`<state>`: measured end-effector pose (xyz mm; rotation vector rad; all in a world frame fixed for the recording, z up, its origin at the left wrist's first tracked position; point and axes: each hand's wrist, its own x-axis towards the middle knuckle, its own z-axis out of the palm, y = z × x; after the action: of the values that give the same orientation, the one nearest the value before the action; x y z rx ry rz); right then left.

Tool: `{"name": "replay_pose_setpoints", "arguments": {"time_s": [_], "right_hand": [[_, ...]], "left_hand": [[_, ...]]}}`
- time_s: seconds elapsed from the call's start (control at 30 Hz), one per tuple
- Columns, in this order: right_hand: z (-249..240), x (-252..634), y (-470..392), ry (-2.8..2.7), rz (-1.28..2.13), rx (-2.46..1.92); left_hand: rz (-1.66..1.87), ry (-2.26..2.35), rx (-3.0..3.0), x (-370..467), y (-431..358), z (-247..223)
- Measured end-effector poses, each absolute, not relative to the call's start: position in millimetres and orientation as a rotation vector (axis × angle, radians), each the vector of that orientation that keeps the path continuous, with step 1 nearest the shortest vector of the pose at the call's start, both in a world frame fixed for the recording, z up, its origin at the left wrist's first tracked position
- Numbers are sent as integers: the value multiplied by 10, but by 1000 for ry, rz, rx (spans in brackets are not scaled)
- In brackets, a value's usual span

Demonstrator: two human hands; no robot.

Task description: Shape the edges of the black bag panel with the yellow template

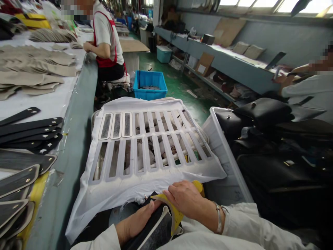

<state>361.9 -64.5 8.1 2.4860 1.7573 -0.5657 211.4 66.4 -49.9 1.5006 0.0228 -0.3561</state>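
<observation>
My right hand is closed over a yellow sheet that curves down toward my lap. Part of a yellow roll or handle shows behind its knuckles. My left hand lies on a black piece with a white edge, its thumb against the yellow sheet's left tip; the undersides of its fingers are hidden. Just ahead is a white cloth-covered frame with two rows of long slots. Three framed dark strips sit at its upper left.
At left, a table edge borders black straps and beige pieces. A grey bin and black bags stand at right. Beyond are a blue crate and a seated person; another person is at far right.
</observation>
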Motion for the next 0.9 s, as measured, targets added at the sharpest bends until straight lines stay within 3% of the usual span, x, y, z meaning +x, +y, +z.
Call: {"name": "replay_pose_setpoints", "arguments": {"time_s": [0.9], "right_hand": [[-12,3914,-117,2508,-509,1792]], "left_hand": [[-360,112,1195,2050,679,-614]]}}
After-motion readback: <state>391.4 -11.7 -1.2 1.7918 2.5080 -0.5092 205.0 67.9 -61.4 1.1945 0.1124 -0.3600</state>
